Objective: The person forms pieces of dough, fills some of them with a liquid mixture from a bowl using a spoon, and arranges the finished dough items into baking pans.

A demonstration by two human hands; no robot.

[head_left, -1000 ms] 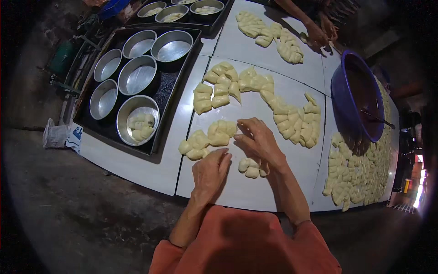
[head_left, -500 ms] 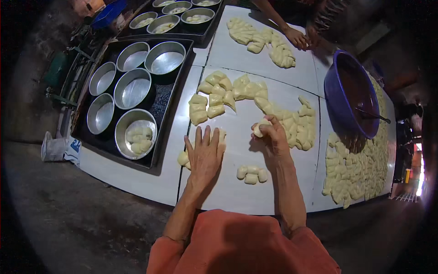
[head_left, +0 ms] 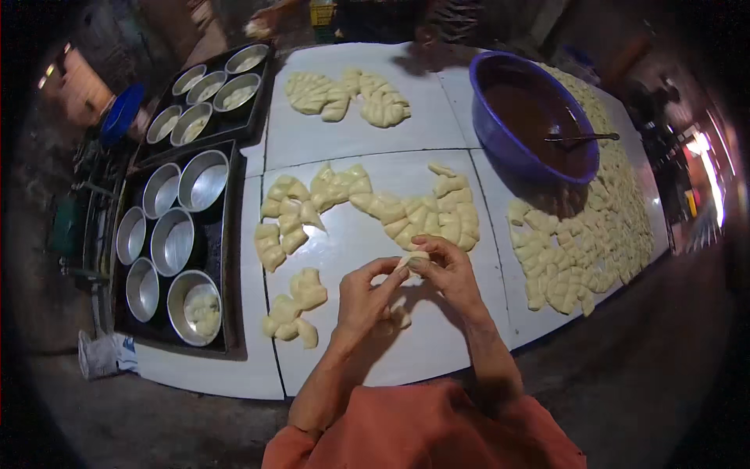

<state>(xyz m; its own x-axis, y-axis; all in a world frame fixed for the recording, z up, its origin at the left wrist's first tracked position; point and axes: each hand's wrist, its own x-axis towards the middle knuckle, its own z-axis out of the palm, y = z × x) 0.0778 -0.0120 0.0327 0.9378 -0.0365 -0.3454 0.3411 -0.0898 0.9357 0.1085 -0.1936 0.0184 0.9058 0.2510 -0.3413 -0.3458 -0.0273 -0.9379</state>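
Observation:
My left hand (head_left: 366, 303) and my right hand (head_left: 448, 275) meet above the white tabletop, fingertips pinched on one small pale dough piece (head_left: 412, 259). Below them, partly hidden by the left hand, more small dough pieces (head_left: 401, 317) lie on the table. To the left of my hands is a loose cluster of cut dough (head_left: 298, 308). Just beyond them a larger joined group of dough pieces (head_left: 433, 216) curves across the table, with another group (head_left: 283, 205) at its left end.
At left, a black tray (head_left: 231, 234) holds round metal pans (head_left: 173, 242), one with dough in it; a similar tray (head_left: 255, 125) stands behind. A purple basin (head_left: 486, 117) of brown liquid is at right beside many dough pieces (head_left: 562, 270). More dough (head_left: 384, 105) lies at the far side.
My left hand has left the dough on the table and joined my right hand at the small piece. The view has turned, so the table sits further left.

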